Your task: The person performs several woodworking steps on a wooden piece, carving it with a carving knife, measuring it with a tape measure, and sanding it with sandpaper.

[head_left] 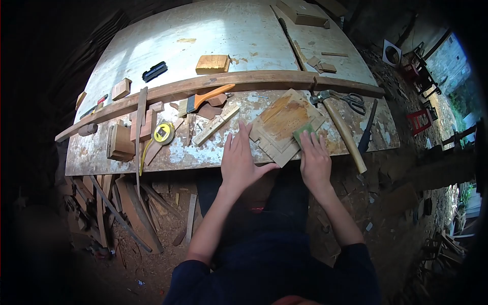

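A flat wooden board (281, 122) with notched edges and a darker brown patch lies at an angle near the table's front edge. My left hand (240, 161) rests along its left side, fingers stretched out and thumb spread toward the near corner. On the board's right part, the fingers of my right hand (316, 160) press a small green piece of sandpaper (303, 131) against the wood. Those fingers cover part of the sandpaper. Just right of the board lies a hammer (341, 124) with a pale wooden handle.
A long wooden beam (178, 92) crosses the worn table (195, 152) behind the board. To the left are a paintbrush (208, 97), a tape measure (163, 133) and wood blocks (121, 143). Scissors (354, 103) and a dark file-like tool (368, 127) lie right. Wood scraps (134, 208) lean below.
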### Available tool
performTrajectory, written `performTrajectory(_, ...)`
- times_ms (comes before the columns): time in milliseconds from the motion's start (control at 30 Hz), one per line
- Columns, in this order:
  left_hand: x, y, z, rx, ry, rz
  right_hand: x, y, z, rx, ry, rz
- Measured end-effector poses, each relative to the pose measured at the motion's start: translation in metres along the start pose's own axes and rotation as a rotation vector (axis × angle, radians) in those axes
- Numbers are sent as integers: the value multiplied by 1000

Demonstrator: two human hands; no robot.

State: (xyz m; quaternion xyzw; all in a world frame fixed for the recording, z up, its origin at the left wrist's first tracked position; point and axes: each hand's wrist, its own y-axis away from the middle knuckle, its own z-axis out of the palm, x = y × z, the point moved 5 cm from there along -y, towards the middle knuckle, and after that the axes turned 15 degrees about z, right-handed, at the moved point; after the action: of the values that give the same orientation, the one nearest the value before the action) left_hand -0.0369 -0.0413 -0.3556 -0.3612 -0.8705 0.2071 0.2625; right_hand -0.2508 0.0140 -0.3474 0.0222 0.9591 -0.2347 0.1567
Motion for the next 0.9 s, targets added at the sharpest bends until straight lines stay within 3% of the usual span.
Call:
performTrajectory(67,0,3,0,-14,-20,17,-24,15,-3,-81,-95,-61)
performTrajectory(200,1,5,3,-6,-11,18,43,-42,4,75,8,209)
performTrajectory(300,0,4,-1,-11,-4,9,0,-19,12,21,-16,17)
performTrajectory(467,2,2,-1,-4,-26,2,54,-55,6,55,9,287)
performTrajectory(600,4,5,-3,0,-72,71,5,-9,3,-11,-157,98)
performTrajectory(700,4,4,0,14,-46,81,-9,20,-11,-36,-215,67)
performTrajectory(900,16,0,3,-32,-22,51,7,69,-21,51,-501,279)
